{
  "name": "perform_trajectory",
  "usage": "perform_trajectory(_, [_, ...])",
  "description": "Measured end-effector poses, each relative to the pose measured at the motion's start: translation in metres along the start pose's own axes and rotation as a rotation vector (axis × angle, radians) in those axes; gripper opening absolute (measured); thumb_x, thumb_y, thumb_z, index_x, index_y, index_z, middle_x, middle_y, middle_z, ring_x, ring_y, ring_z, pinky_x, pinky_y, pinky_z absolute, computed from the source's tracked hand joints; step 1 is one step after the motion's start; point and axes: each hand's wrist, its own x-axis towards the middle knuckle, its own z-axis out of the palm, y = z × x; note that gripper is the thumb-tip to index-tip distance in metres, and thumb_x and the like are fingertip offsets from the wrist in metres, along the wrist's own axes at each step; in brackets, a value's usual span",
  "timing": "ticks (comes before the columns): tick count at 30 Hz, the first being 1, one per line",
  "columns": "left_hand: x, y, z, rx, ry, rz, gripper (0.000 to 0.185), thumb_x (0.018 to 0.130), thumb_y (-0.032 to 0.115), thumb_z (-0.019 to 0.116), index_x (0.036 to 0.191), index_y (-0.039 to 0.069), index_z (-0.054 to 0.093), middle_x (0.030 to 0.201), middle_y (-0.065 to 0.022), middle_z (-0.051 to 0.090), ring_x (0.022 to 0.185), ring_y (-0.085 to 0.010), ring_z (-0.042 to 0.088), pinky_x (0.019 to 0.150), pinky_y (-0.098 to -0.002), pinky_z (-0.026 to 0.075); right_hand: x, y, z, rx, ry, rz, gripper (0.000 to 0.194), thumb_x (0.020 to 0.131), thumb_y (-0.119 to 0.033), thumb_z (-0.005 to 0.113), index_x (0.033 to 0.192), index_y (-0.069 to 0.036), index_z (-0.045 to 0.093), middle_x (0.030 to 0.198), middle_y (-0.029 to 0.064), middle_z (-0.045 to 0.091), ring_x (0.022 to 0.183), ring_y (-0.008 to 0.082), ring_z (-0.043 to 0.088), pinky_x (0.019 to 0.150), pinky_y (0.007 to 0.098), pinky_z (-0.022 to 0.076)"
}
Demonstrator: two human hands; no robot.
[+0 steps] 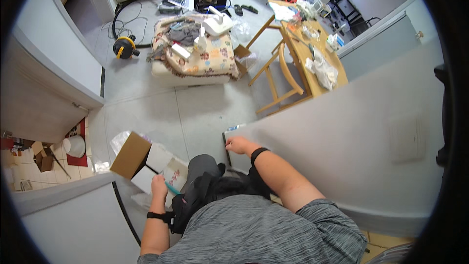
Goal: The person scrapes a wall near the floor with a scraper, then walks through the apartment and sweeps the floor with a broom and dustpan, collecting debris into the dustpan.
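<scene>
My left hand (159, 186) is closed around a slim tool with a teal handle (172, 188); its exact kind is unclear. Below that hand lies an open cardboard box with a brown flap (131, 155) and a white panel bearing red print (176, 174). My right hand (239, 145) is beside the dark-edged end of a white wall (329, 146), its fingers curled. Whether that hand touches the edge or pinches something small cannot be seen.
Ahead stands a cloth-covered ottoman (212, 64) bearing white appliance parts (218, 25). A wooden chair (287, 69) and cluttered table (307, 57) are at right. On the left floor are a yellow-black vacuum-like machine (124, 47), a hose (115, 22) and a white bucket (75, 146).
</scene>
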Motion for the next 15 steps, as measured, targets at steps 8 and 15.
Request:
perform_trajectory(8, [0.127,0.100,-0.032,-0.304,-0.061,-0.118,0.027,0.093,0.025,0.045,0.073,0.007,0.052,0.065,-0.0005,0.045,0.058,-0.0102,0.042,0.050,-0.0295,0.033,0.079,-0.016,-0.087,-0.010,-0.032,0.000,0.031,0.082,-0.028,0.060,0.104,-0.007,0.066,0.101,0.0157,0.067,0.097,0.0328,0.062,0.086,0.0399,0.0478])
perform_trajectory(15, [0.273,0.073,-0.069,-0.167,0.037,0.311,0.032,0.094,0.024,0.044,0.067,0.007,0.048,0.064,-0.0014,0.045,0.060,-0.0129,0.044,0.056,-0.0305,0.036,0.191,-0.051,-0.168,-0.167,-0.015,0.008,0.032,0.080,-0.028,0.058,0.096,-0.002,0.068,0.096,0.0180,0.068,0.092,0.0349,0.062,0.082,0.0439,0.0484])
